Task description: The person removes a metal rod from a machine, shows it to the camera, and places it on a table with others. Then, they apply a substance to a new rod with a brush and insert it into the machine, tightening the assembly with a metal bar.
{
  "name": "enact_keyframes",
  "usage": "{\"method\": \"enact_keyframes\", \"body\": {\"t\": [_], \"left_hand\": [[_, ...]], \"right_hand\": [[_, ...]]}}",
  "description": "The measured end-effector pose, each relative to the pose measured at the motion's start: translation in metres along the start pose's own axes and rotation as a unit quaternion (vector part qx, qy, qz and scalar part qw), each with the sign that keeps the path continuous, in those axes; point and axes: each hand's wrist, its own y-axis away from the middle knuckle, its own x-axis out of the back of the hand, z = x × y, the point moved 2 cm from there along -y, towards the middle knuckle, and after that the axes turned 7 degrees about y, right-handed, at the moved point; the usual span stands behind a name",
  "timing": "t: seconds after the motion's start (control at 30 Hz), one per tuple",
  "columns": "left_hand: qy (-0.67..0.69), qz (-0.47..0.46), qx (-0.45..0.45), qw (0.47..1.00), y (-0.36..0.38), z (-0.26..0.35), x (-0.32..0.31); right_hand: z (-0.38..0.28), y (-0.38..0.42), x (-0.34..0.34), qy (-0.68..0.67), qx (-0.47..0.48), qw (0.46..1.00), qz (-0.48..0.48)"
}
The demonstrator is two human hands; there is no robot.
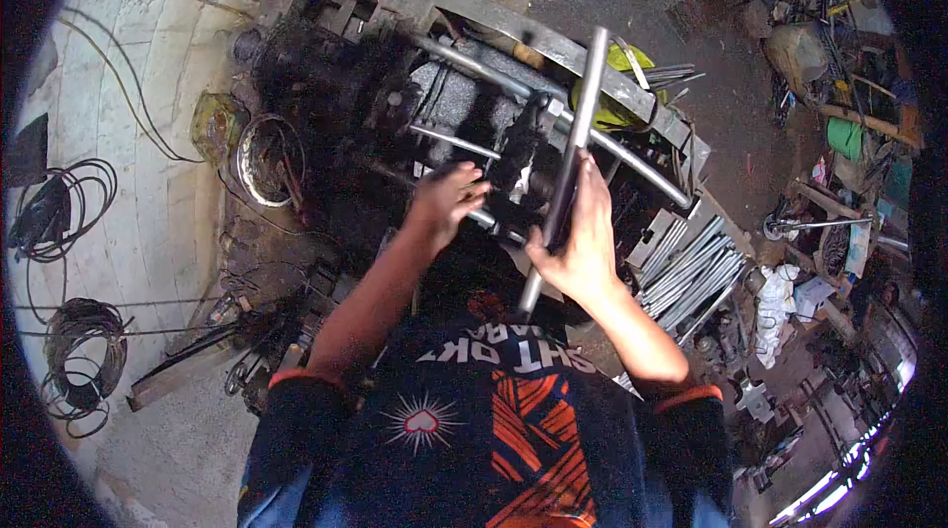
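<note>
My right hand (pixel 581 242) grips a long steel rod (pixel 590 83), which stands out from the hand at both ends and slants across the front of a dark, greasy machine (pixel 346 113). Above the machine's near side is my left hand (pixel 451 204), fingers apart and slightly bent, with nothing showing in it. Just past its fingertips lies a thin bright bar (pixel 456 141). Behind the held rod, a long metal shaft (pixel 632 161) runs along the machine, with a nut-like fitting (pixel 553 109) on it.
A stack of steel rods (pixel 691 276) lies right of the machine. Yellow-green material (pixel 632 59) sits at its far side. Coiled cables (pixel 84 365) lie on the left floor, near a round pan (pixel 267 161). Scrap, a white sack (pixel 775 311) and a green roll (pixel 845 137) crowd the right.
</note>
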Motion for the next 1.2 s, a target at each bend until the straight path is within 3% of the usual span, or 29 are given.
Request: {"method": "enact_keyframes", "body": {"t": [0.03, 0.1, 0.17, 0.2, 0.23, 0.3, 0.37, 0.4, 0.43, 0.47, 0.5, 0.53, 0.57, 0.6, 0.63, 0.7, 0.77, 0.8, 0.83, 0.9, 0.97, 1.03, 1.1, 1.17, 1.2], "left_hand": [[0.055, 0.048, -0.007, 0.997, -0.012, -0.02, -0.012], [0.022, 0.095, -0.06, 0.993, -0.029, -0.035, -0.018], [-0.023, 0.176, -0.03, 0.984, -0.023, -0.022, -0.038], [-0.029, 0.181, -0.075, 0.98, -0.034, -0.025, -0.038], [-0.035, 0.183, -0.118, 0.975, -0.042, -0.027, -0.039], [0.019, 0.185, -0.102, 0.977, -0.049, -0.034, -0.041], [0.076, 0.185, -0.115, 0.973, -0.071, -0.051, -0.034], [0.129, 0.126, -0.118, 0.977, -0.07, -0.054, -0.032], [0.18, 0.066, -0.121, 0.974, -0.066, -0.057, -0.031], [0.19, -0.023, -0.227, 0.955, -0.059, -0.051, -0.028], [0.04, 0.089, -0.289, 0.952, -0.062, -0.06, -0.028], [0.05, 0.118, -0.26, 0.957, -0.063, -0.061, -0.028], [0.06, 0.147, -0.23, 0.96, -0.068, -0.062, -0.027], [0.141, 0.114, -0.223, 0.958, -0.118, -0.089, -0.008], [0.144, 0.113, -0.228, 0.956, -0.121, -0.092, -0.009], [0.172, 0.096, -0.226, 0.954, -0.124, -0.096, -0.011], [0.192, 0.076, -0.22, 0.953, -0.127, -0.097, -0.015], [0.208, 0.064, -0.214, 0.952, -0.129, -0.098, -0.017], [0.224, 0.06, -0.2, 0.952, -0.131, -0.099, -0.019], [0.256, 0.059, -0.176, 0.949, -0.133, -0.101, -0.021], [0.284, 0.049, -0.16, 0.944, -0.134, -0.103, -0.023], [0.306, 0.035, -0.155, 0.939, -0.128, -0.101, -0.026], [0.395, 0.107, -0.213, 0.887, -0.107, -0.084, -0.032], [0.239, 0.089, -0.197, 0.947, -0.068, -0.06, -0.035], [0.282, 0.05, -0.217, 0.933, -0.075, -0.063, -0.034]], "right_hand": [[0.003, 0.001, 0.0, -0.026, -0.023, 0.999, 0.022], [-0.016, 0.001, 0.006, 0.02, -0.055, 0.998, 0.035], [-0.018, 0.01, 0.003, -0.118, -0.212, 0.967, -0.078], [-0.017, 0.01, 0.001, -0.12, -0.205, 0.968, -0.077], [-0.014, 0.008, 0.002, -0.079, -0.137, 0.984, -0.086], [-0.001, 0.002, 0.009, -0.033, -0.03, 0.993, -0.112], [0.011, -0.03, 0.042, 0.059, 0.059, 0.957, -0.277], [0.023, -0.05, 0.048, 0.066, 0.147, 0.944, -0.288], [0.023, -0.065, 0.056, 0.223, 0.221, 0.904, -0.29], [0.014, -0.08, 0.068, 0.302, 0.189, 0.9, -0.252], [0.026, -0.102, 0.074, 0.425, 0.213, 0.873, -0.108], [0.045, -0.119, 0.085, 0.376, 0.19, 0.907, -0.021], [0.028, -0.124, 0.096, 0.292, 0.118, 0.949, 0.008], [0.013, -0.115, 0.091, 0.199, 0.031, 0.979, -0.044], [-0.007, -0.1, 0.083, 0.101, -0.053, 0.989, -0.095], [-0.049, -0.069, 0.049, 0.063, -0.176, 0.979, -0.077], [-0.094, -0.055, 0.024, 0.294, 0.02, 0.949, -0.112], [-0.089, -0.057, 0.011, 0.308, 0.096, 0.933, -0.162], [-0.072, -0.062, -0.007, 0.279, 0.179, 0.938, -0.103], [-0.055, -0.083, -0.018, 0.351, 0.133, 0.874, -0.309], [-0.042, -0.075, -0.023, 0.356, 0.218, 0.889, -0.187], [-0.048, -0.067, -0.022, 0.377, 0.209, 0.884, -0.182], [-0.037, -0.06, -0.024, 0.369, 0.107, 0.905, -0.182], [-0.037, -0.053, -0.024, 0.382, 0.044, 0.908, -0.169], [-0.031, -0.049, -0.025, 0.356, 0.025, 0.921, -0.154]]}}
